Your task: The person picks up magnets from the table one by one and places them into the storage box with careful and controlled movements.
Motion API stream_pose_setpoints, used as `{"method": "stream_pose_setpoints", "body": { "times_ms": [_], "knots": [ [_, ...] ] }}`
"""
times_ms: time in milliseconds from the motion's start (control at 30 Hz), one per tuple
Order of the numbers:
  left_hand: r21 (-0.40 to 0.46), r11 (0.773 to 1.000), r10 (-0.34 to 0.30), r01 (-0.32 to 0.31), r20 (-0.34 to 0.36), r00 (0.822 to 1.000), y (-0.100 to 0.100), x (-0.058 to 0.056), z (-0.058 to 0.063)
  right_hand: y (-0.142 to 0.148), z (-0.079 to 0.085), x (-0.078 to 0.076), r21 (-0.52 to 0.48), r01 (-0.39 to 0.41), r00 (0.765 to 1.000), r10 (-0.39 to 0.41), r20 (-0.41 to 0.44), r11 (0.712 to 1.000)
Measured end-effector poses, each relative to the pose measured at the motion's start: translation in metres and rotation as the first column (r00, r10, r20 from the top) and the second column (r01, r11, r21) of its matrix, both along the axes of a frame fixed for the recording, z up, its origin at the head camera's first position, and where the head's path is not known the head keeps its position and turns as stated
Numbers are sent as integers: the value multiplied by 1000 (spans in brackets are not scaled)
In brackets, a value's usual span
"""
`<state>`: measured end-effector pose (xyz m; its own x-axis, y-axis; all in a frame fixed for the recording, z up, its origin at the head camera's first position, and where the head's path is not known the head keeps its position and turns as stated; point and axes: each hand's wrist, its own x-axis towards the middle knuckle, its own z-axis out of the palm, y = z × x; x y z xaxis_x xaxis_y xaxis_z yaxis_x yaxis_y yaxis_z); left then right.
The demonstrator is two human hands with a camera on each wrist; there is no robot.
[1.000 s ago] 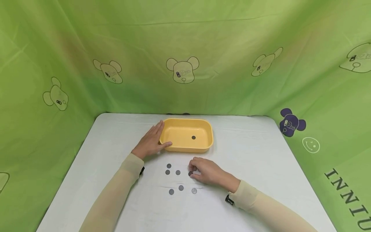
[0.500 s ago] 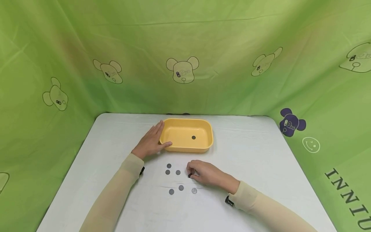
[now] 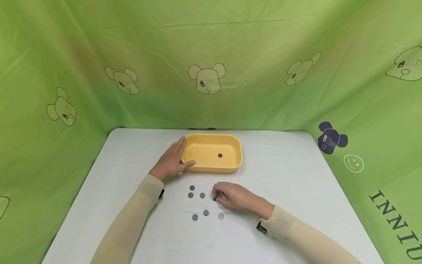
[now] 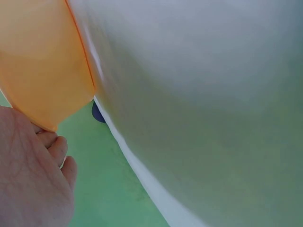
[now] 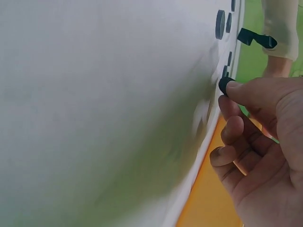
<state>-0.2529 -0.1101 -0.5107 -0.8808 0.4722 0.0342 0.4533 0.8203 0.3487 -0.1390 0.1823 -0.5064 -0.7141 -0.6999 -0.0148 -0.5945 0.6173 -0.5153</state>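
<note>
A yellow rectangular tray (image 3: 211,169) stands on the table, one coin (image 3: 220,155) lying inside it. My left hand (image 3: 169,161) rests against the tray's left end, fingers straight along the outside and thumb over the near corner. In front of the tray my right hand (image 3: 232,195) pinches a dark coin (image 5: 225,86) between thumb and index finger, low over the table; its other fingers are loosely curled. Just left of that hand lie three grey coins, the closest being this coin (image 3: 202,195). Nearer the person are three more, including a shinier coin (image 3: 221,216).
The table (image 3: 280,165) has a white cover. Green printed cloth (image 3: 211,47) hangs behind it and on both sides. A black strap (image 3: 261,227) shows at the right wrist.
My right hand has shifted slightly left and toward the person, and the pinched coin looks tipped more on edge. The left hand and the tray stay where they were.
</note>
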Motion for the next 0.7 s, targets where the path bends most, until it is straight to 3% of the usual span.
{"method": "stream_pose_setpoints", "body": {
  "times_ms": [700],
  "knots": [
    [-1, 1000, 5, -5, 17, 1000, 1, 0, 2, 11, 4, -20, -216, 38, 995, -56, -80, 976]
  ]
}}
